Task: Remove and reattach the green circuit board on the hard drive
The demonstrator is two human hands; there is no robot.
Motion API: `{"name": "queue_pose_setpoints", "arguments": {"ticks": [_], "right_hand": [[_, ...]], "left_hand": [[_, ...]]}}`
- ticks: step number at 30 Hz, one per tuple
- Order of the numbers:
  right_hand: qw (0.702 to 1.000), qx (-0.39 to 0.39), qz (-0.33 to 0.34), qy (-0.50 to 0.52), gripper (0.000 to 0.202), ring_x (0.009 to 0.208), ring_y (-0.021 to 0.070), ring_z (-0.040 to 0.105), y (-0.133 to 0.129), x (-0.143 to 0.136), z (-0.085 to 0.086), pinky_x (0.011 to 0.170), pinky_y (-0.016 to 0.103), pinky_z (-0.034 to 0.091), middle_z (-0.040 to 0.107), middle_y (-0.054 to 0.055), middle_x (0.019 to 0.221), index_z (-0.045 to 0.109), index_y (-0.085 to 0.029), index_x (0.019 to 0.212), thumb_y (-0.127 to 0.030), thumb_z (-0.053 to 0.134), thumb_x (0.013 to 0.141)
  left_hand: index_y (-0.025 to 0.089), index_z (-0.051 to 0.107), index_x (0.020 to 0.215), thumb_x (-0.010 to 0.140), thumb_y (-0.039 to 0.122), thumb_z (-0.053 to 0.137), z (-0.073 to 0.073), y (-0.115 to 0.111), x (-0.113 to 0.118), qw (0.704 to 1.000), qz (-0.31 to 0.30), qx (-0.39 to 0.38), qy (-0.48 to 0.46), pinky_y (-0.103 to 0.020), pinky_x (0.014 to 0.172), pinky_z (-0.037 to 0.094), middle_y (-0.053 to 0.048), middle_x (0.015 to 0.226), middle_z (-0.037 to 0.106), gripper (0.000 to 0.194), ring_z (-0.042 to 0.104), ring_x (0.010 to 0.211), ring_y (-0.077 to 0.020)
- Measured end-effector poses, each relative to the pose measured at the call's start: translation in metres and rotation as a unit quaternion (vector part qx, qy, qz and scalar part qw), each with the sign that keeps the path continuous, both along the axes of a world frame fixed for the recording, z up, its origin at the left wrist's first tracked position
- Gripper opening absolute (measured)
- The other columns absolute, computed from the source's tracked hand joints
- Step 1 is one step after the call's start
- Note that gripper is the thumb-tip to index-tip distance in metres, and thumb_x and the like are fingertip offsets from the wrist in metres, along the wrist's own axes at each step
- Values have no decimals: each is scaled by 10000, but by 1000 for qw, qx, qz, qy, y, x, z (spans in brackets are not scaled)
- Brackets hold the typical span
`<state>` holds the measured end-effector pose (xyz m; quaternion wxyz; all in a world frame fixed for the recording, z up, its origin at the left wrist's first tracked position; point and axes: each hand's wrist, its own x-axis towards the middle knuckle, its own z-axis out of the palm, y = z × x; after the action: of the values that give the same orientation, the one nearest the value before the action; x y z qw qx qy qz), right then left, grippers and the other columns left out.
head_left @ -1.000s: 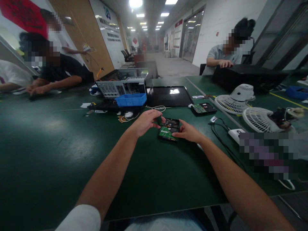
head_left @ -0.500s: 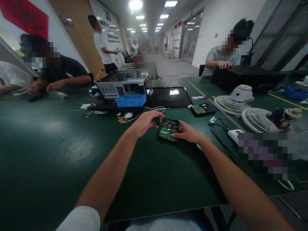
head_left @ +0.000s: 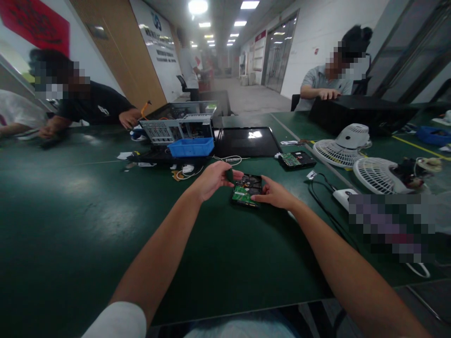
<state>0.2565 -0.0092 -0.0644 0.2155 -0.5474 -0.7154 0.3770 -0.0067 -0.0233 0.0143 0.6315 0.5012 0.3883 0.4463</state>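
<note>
A hard drive with a green circuit board (head_left: 243,195) lies on the green table, its board side up. My right hand (head_left: 276,193) grips its right edge, thumb on the near corner and fingers at the far right side. My left hand (head_left: 218,178) is curled at the drive's far left corner, closed around a small dark green object (head_left: 229,175) that I cannot make out. Fingers of that hand reach over the drive's left edge.
Beyond the hands stand a blue bin (head_left: 192,147), an opened computer case (head_left: 162,131) and a black panel (head_left: 246,142). To the right are another drive (head_left: 298,160), fan parts (head_left: 333,152) and a power strip (head_left: 345,197). Several people are around the table (head_left: 105,253).
My left hand's fingers have shifted and extended slightly over the drive. A person at the left has reached toward the computer case, and a standing person behind has moved right.
</note>
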Motion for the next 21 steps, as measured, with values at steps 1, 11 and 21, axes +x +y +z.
{"name": "queue_pose_setpoints", "arguments": {"ticks": [1, 11, 21], "right_hand": [[1000, -1, -1, 3, 1193, 750, 175, 600, 0, 0, 0, 656, 293, 416, 666, 26, 859, 226, -106, 1623, -544, 881, 727], [1000, -3, 1, 11, 1210, 745, 178, 599, 0, 1, -3, 656, 291, 414, 668, 21, 848, 203, -100, 1627, -558, 873, 730], [1000, -5, -4, 9, 1210, 737, 175, 598, 0, -1, 0, 653, 289, 413, 660, 13, 831, 210, -107, 1629, -534, 887, 721]], "left_hand": [[163, 562, 955, 873, 332, 628, 0, 0, 0, 1000, 0, 2, 0, -336, 705, 549, -169, 1024, 749, 200, 713, 931, -256], [153, 711, 990, 853, 358, 641, 0, 4, -8, 997, 4, 46, 63, -271, 629, 518, -100, 1020, 675, 257, 629, 874, -189], [164, 621, 1050, 872, 327, 638, 2, -2, 0, 998, 7, 33, 46, -324, 686, 556, -149, 1026, 747, 242, 708, 950, -253]]}}
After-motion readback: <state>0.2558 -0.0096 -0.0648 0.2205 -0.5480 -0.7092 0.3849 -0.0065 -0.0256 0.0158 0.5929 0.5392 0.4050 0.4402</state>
